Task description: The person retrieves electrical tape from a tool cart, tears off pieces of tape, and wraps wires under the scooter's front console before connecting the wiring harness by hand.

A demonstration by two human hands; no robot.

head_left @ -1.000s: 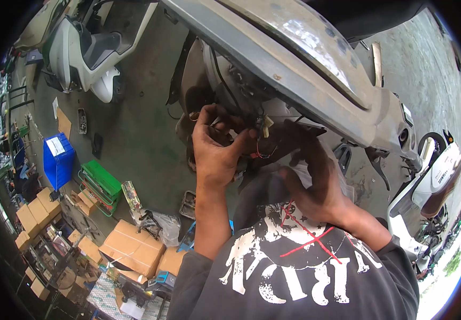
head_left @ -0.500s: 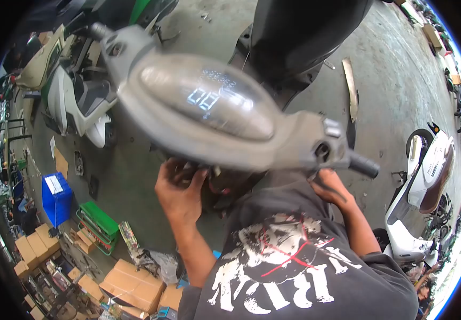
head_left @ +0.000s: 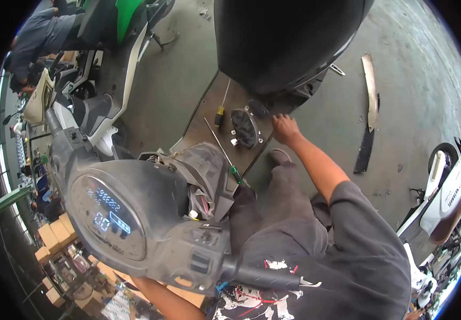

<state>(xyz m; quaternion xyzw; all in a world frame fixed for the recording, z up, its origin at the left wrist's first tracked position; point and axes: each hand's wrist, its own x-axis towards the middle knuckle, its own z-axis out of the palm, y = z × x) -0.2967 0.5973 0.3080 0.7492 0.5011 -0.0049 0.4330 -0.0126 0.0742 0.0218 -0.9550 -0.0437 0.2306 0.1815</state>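
My right hand (head_left: pixel 285 129) reaches forward over the scooter's footboard (head_left: pixel 260 152), close to the seat. Its fingers look bent together, and what they may hold is hidden. Just left of the fingertips is a small dark, blurred object (head_left: pixel 259 109). A dark oval instrument panel (head_left: pixel 245 128) with white tabs lies on the footboard, alongside a yellow-handled screwdriver (head_left: pixel 220 116) and a green-handled screwdriver (head_left: pixel 236 173). The grey handlebar cover (head_left: pixel 161 186) carries a lit speedometer display (head_left: pixel 110 216). My left forearm (head_left: pixel 166 300) passes beneath this cover, which hides that hand.
The black seat (head_left: pixel 289 42) rises ahead. A long pale strip (head_left: pixel 369 90) and a dark strip (head_left: pixel 364 153) lie on the floor at right. A white scooter (head_left: pixel 446 186) stands far right. At far left another person (head_left: pixel 44 37) is beside a green-and-black scooter. Cardboard boxes (head_left: pixel 54 234) are lower left.
The handlebar has swung to lower left in view. My right hand has left the handlebar and moved forward to the footboard. My left hand, visible before under the cover, is now hidden.
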